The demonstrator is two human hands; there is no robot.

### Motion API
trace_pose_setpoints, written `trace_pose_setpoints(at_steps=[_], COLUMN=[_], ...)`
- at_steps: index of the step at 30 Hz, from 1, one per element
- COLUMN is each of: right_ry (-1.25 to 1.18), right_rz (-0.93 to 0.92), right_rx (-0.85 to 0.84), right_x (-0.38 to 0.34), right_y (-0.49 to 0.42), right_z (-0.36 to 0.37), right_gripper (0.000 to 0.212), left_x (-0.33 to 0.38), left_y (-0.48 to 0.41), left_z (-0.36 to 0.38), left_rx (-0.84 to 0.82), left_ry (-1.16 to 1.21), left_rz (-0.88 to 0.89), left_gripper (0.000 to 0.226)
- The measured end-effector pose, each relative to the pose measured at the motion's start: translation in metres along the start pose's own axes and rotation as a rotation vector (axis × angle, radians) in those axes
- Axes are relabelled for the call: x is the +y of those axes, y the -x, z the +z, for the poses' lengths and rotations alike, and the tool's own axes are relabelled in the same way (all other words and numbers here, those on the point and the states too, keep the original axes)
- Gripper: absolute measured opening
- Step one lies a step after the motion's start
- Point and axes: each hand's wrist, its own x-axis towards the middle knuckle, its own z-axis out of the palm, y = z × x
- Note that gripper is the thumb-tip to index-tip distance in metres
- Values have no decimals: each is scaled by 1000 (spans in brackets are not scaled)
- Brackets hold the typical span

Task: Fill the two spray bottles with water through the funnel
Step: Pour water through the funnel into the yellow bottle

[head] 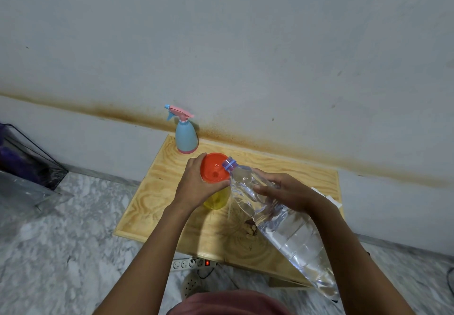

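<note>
The left hand (194, 182) curls its fingers round the orange funnel (213, 167) seated in the yellow spray bottle (216, 200). The right hand (282, 192) grips the tilted water bottle (282, 221), mouth at the funnel. This looks like bottle 1 of 2; the blue spray bottle (186, 138) stands behind the funnel, capped.

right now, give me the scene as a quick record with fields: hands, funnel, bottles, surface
left hand: left hand grips the rim of the orange funnel
right hand: right hand holds the clear water bottle, fingers across its upper body
funnel: seated on top of the yellow bottle
water bottle: tilted, mouth over the funnel's bowl
second bottle: blue spray bottle, pink spray head on, upright at the table's far edge, untouched
surface: wooden table against the wall
floor: power strip by the table's near edge
</note>
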Motion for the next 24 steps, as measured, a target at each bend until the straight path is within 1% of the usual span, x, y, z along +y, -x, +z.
trace_pose_setpoints(at_steps=[4, 8, 13, 16, 24], right_ry=[14, 16, 44, 61, 78], right_rz=[2, 4, 20, 30, 32], right_rx=[11, 2, -8, -18, -25], right_x=[1, -1, 1, -2, -1], right_y=[1, 1, -1, -1, -3], right_z=[0, 0, 0, 0, -1], right_gripper=[46, 42, 59, 63, 63], left_x=[1, 0, 2, 2, 1], left_y=[0, 0, 0, 0, -1], left_z=[0, 1, 1, 1, 1], left_rx=[3, -3, 2, -1, -5], left_ry=[2, -1, 16, 10, 14], left_rz=[0, -11, -15, -21, -24], left_gripper=[98, 100, 98, 99, 102])
